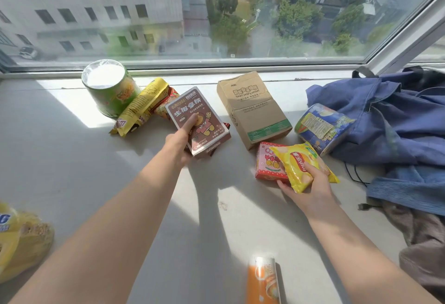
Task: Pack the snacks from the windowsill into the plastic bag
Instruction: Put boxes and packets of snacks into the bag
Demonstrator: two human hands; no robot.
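Beyond and between both hands stands a cardboard box [252, 108]. Past the left hand [179, 142] are a green tub [108, 87] and a yellow packet [139, 108]. Right of the right hand [310, 185], a blue-labelled tub [320, 128] lies against blue cloth [397, 121]. An orange can [263, 282] lies between the forearms. The pale windowsill [72, 159] is sunlit under the window [216, 15]. The left hand grips a brown snack box [198, 121]. The right hand clutches a yellow crisp bag [301, 164] over a pink box [267, 161]. A yellow plastic bag [21, 238] lies well left of the left forearm.

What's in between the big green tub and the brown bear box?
A yellow snack packet and a reddish packet lie between green tub and bear box, in the head view.
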